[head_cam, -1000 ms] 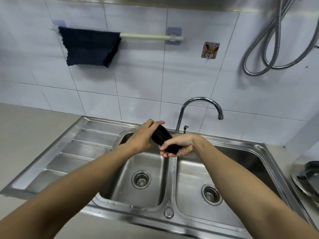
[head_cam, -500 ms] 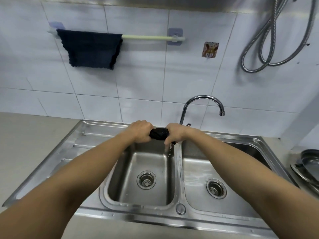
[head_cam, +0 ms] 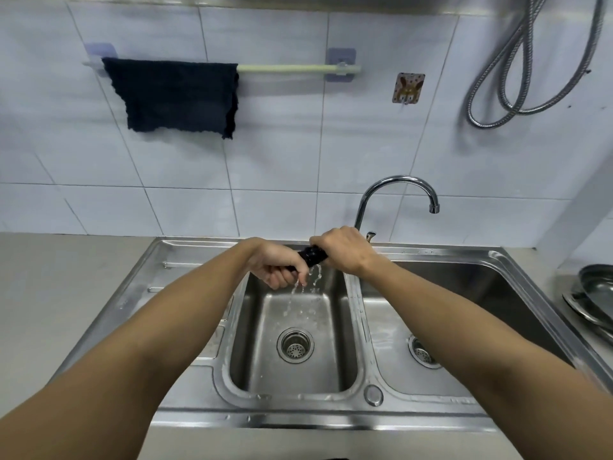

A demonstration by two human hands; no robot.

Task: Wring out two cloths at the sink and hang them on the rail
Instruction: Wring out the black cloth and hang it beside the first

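Observation:
A dark cloth (head_cam: pixel 312 255), twisted into a tight roll, is gripped at both ends over the left basin of the steel sink (head_cam: pixel 185 267). My left hand (head_cam: pixel 278 264) holds its lower left end with the palm turned up. My right hand (head_cam: pixel 344 249) holds its upper right end, knuckles up. Water streams from the cloth into the basin. A second dark blue cloth (head_cam: pixel 175 94) hangs spread over the left part of the pale green rail (head_cam: pixel 292 68) on the tiled wall.
A chrome tap (head_cam: pixel 394 194) curves over the divider behind my right hand. Each basin has a drain strainer (head_cam: pixel 295 345). A coiled metal hose (head_cam: pixel 517 71) hangs at the upper right. Steel dishes (head_cam: pixel 593 293) sit on the counter at the right.
My hands have twisted the cloth further: the left hand rolled palm-up and lower, the right rose. Water now runs from the cloth into the left basin.

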